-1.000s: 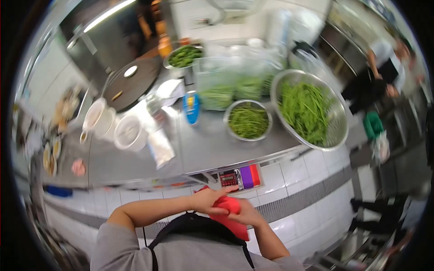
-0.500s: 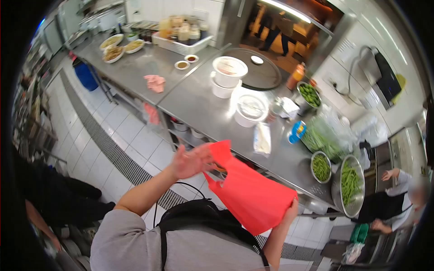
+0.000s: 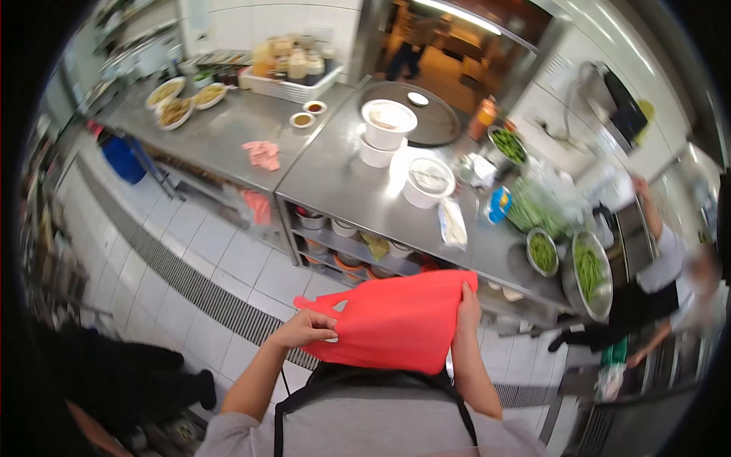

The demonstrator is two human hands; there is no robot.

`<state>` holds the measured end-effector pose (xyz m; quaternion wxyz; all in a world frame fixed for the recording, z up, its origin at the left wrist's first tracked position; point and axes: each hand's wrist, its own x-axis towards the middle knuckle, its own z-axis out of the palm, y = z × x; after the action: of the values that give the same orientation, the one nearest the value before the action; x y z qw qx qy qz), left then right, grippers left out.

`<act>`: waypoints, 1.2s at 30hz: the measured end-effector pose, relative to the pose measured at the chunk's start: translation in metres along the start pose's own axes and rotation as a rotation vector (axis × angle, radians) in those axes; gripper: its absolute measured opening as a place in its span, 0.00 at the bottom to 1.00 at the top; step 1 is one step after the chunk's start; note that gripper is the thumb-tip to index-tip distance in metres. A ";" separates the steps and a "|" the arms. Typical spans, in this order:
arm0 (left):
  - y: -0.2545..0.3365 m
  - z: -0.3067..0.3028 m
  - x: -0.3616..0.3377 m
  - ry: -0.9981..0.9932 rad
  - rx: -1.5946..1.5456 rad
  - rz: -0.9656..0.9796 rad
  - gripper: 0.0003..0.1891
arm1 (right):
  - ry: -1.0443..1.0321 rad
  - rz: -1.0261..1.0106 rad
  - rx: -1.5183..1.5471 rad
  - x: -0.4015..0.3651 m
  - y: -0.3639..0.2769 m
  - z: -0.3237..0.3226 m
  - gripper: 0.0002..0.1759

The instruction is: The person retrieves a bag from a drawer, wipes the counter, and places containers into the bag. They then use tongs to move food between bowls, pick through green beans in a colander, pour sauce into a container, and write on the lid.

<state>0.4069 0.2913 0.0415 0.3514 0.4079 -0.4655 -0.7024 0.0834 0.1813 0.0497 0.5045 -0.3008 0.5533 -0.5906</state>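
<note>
A red bag point(image 3: 396, 320) with cut-out handles is spread nearly level in front of my body, below the counter's front edge. My left hand point(image 3: 308, 329) pinches its handle end, thumb and fingers together. At the other end my right hand point(image 3: 467, 312) grips the bag's edge, with the thumb on top and the other fingers partly hidden. On the steel counter point(image 3: 335, 179) beyond the bag stand stacked white tubs point(image 3: 388, 126) and another lidded tub point(image 3: 429, 181), with a white packet point(image 3: 452, 223) beside it.
Bowls of green beans point(image 3: 588, 270) and a bag of greens point(image 3: 533, 206) sit at the counter's right. A pink cloth point(image 3: 261, 154) lies left. A person point(image 3: 670, 282) stands at right; another person's dark-clothed legs point(image 3: 129, 365) show lower left.
My left hand, open before, has closed on the bag and moved down. The bag has swung from a slant to nearly level. The person at right has raised an arm.
</note>
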 end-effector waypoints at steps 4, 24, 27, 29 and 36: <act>-0.013 0.009 -0.002 0.166 -0.203 0.057 0.04 | -0.044 0.031 -0.165 0.000 0.003 0.007 0.16; -0.015 0.076 0.076 0.202 -0.573 -0.279 0.08 | -0.218 -0.589 -0.652 -0.052 -0.021 -0.015 0.06; 0.002 0.083 0.077 0.276 -0.502 -0.296 0.10 | -0.301 -0.575 -0.594 -0.050 -0.013 -0.009 0.04; 0.018 0.086 0.065 0.383 -0.539 -0.298 0.11 | -0.388 -0.565 -0.561 -0.036 -0.015 0.001 0.04; -0.051 0.029 0.035 0.703 -0.637 0.014 0.13 | -0.662 -0.579 -0.499 0.041 -0.005 0.080 0.06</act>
<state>0.3599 0.2874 -0.0078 0.6000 0.4900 -0.0825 -0.6270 0.1429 0.1147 0.0629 0.3812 -0.7244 0.3818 -0.4290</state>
